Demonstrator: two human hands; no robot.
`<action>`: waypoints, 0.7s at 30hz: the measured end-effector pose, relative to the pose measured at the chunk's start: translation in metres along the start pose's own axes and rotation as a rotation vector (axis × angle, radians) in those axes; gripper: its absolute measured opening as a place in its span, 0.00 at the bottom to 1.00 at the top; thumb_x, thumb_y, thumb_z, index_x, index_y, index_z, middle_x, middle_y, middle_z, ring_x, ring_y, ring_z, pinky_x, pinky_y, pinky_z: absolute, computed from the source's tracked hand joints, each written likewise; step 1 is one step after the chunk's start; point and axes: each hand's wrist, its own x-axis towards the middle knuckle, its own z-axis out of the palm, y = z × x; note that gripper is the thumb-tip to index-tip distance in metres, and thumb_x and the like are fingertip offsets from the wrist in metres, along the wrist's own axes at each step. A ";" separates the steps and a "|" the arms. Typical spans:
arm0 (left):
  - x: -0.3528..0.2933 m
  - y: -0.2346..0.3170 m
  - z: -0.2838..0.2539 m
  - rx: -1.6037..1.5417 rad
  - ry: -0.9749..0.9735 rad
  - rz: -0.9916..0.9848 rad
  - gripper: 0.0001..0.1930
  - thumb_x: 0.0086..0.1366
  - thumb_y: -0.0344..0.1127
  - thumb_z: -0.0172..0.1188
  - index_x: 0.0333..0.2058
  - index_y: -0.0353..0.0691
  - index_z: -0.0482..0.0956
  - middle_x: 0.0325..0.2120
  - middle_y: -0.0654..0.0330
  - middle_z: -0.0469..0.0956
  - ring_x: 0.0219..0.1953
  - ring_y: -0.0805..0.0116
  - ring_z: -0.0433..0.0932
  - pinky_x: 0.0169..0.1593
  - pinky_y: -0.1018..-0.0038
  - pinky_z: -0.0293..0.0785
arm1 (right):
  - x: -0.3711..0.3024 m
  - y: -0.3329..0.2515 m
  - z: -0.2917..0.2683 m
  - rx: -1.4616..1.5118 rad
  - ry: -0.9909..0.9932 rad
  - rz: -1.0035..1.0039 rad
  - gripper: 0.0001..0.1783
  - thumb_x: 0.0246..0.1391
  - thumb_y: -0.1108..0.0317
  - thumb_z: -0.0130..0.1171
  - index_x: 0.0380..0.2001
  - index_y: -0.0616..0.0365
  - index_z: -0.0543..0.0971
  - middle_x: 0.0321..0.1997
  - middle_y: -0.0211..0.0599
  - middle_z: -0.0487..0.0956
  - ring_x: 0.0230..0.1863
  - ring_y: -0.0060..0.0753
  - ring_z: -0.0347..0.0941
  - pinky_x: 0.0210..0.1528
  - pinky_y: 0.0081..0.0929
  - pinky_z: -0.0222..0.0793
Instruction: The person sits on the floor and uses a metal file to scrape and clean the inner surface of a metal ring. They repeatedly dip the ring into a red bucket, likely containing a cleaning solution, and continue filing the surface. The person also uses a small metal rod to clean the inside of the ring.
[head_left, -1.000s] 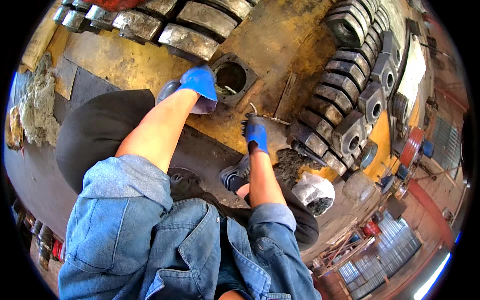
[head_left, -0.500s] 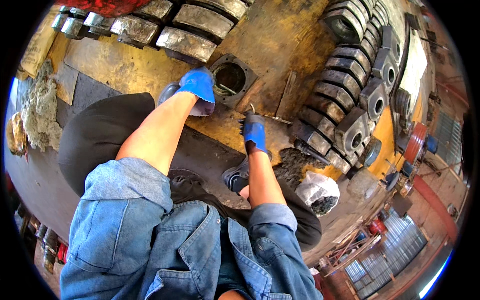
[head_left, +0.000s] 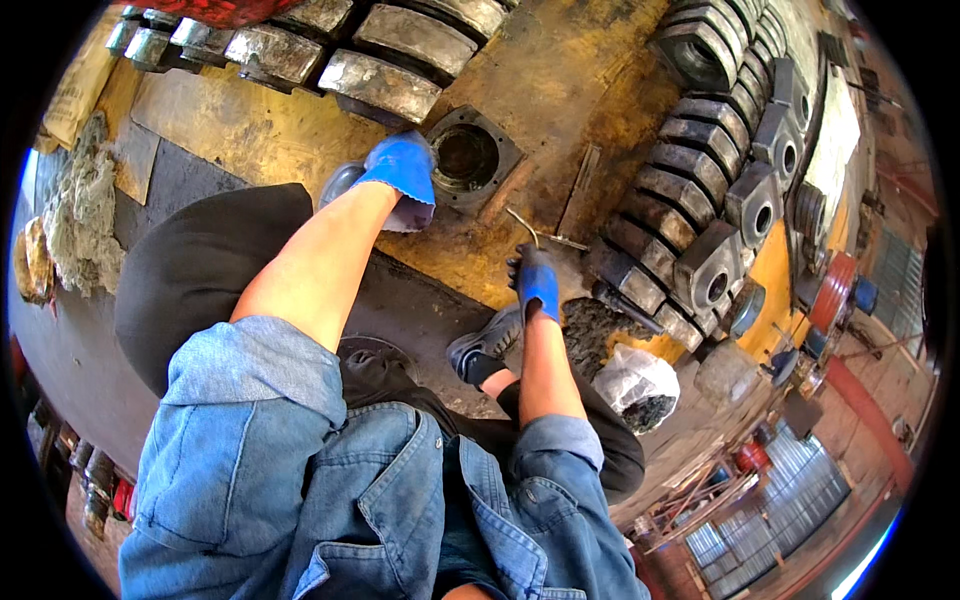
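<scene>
My left hand, in a blue glove, rests against the left edge of a square metal block with a round bore. Its fingers point away and are mostly hidden. A grey round metal piece shows partly beside that hand, on its left. Nearer to me and to the right, my right hand, in a blue glove with dark fingers, is closed on a thin bent metal rod. The curved rod sticks out beyond the fingers, apart from the block. Another thin metal rod lies just past that hand.
Heavy metal blocks stand in rows on the right, with more curved ones at the far left. A flat strip lies on the stained yellow surface. Grey rags are at left; a white plastic bag sits at right.
My right hand has moved right and a little toward me, carrying the bent rod. A light rod-like end that showed in the bore no longer shows there. My left hand stays almost still.
</scene>
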 end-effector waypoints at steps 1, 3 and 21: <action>-0.001 0.000 0.001 -0.001 -0.003 0.001 0.17 0.55 0.39 0.56 0.44 0.42 0.79 0.47 0.49 0.75 0.49 0.51 0.75 0.50 0.61 0.73 | -0.004 0.002 -0.007 -0.016 0.029 0.051 0.17 0.58 0.53 0.46 0.41 0.53 0.74 0.21 0.34 0.75 0.15 0.28 0.64 0.16 0.31 0.60; -0.004 -0.004 0.001 0.058 -0.013 0.097 0.17 0.54 0.38 0.57 0.42 0.40 0.80 0.46 0.47 0.76 0.49 0.50 0.75 0.50 0.60 0.73 | -0.009 0.009 0.002 0.087 -0.053 -0.134 0.16 0.58 0.55 0.45 0.39 0.54 0.74 0.22 0.36 0.76 0.15 0.30 0.65 0.18 0.30 0.62; -0.013 -0.001 -0.003 -0.068 0.040 0.110 0.15 0.52 0.39 0.57 0.37 0.37 0.81 0.41 0.44 0.77 0.46 0.48 0.76 0.49 0.60 0.73 | -0.044 -0.046 0.026 -0.012 -0.319 -0.014 0.14 0.58 0.59 0.45 0.35 0.54 0.76 0.20 0.31 0.74 0.16 0.29 0.64 0.19 0.29 0.62</action>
